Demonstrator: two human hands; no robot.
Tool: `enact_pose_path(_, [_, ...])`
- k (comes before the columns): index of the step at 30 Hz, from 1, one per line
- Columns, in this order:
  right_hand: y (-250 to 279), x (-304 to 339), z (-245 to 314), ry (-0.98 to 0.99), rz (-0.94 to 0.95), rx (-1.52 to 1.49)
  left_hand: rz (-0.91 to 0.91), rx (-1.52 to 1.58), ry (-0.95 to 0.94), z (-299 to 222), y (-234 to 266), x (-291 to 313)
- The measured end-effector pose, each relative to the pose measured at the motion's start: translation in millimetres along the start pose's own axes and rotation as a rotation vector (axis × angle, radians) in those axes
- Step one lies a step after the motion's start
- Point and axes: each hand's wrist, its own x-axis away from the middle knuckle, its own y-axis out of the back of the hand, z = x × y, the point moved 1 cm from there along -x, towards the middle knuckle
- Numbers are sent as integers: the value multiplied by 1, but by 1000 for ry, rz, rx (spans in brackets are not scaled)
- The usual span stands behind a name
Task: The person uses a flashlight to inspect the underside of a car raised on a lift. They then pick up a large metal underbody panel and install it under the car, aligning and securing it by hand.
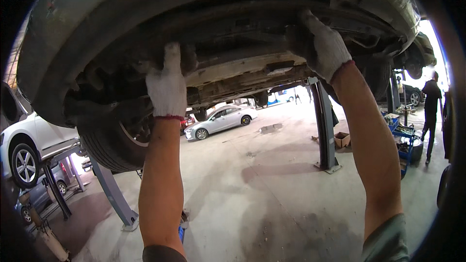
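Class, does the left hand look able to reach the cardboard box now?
Probably not: the left hand is up at the car's underside, while the cardboard box sits on the floor beyond.

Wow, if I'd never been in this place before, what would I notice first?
Probably the huge car underside filling the top of the picture, with the white-gloved left hand and right hand raised up to it. Next, your eye might go to the white car held up off the floor at the far left. Then there's the silver car standing on the floor, in the background between the two forearms.
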Motion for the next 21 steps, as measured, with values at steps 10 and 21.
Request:
enact_pose_path(10, [7,-12,12,98,23,240,-55,-157,-78,14,1,-11])
enact_pose_path(21, [4,-14,6,-69,30,-83,-204,-673,-36,-3,-2,-4])
